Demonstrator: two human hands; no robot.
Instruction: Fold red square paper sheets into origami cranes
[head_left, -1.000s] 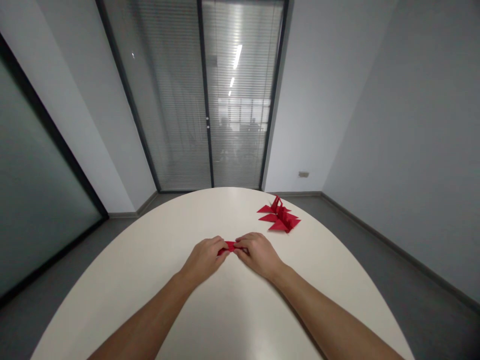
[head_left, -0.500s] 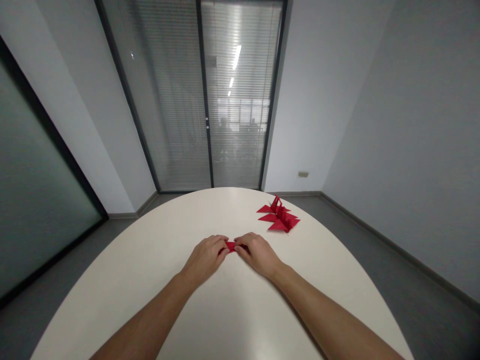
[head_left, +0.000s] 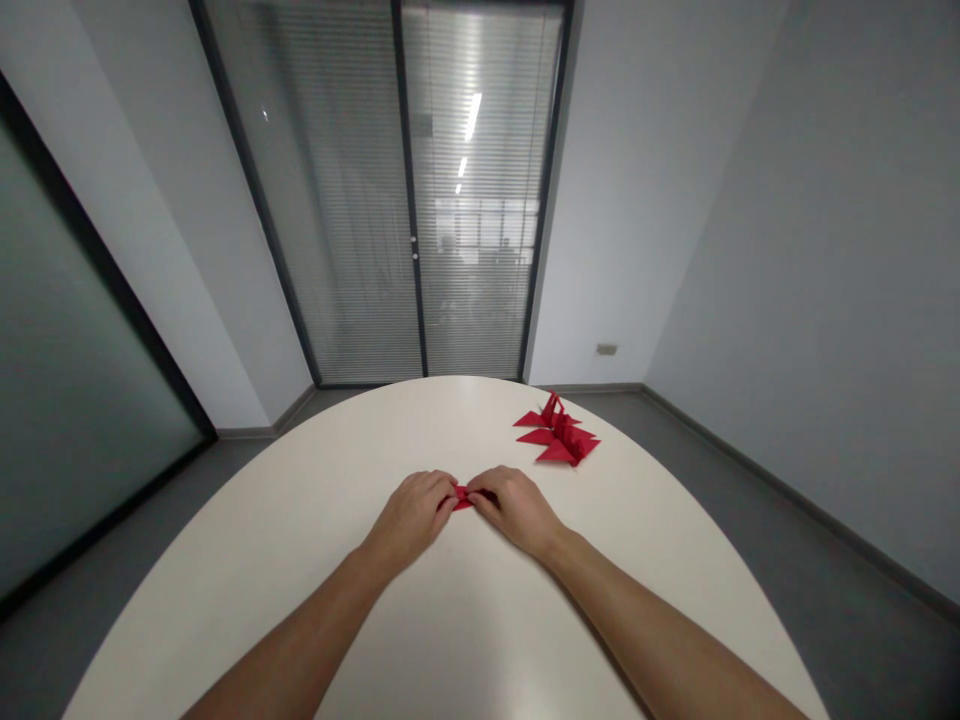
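Note:
A small piece of folded red paper [head_left: 463, 496] lies on the white table [head_left: 300, 520], mostly hidden under my fingers. My left hand [head_left: 411, 514] presses on its left end with fingers curled. My right hand [head_left: 514, 506] holds its right end, fingers closed over it. Only a small red strip shows between the two hands.
A pile of finished red folded paper shapes [head_left: 559, 433] lies on the table beyond my right hand. The table's rounded far edge faces glass doors with blinds [head_left: 409, 200]. Grey floor surrounds the table.
My hands have drawn slightly closer together over the red paper, so less of it shows. The pile of paper shapes has not moved.

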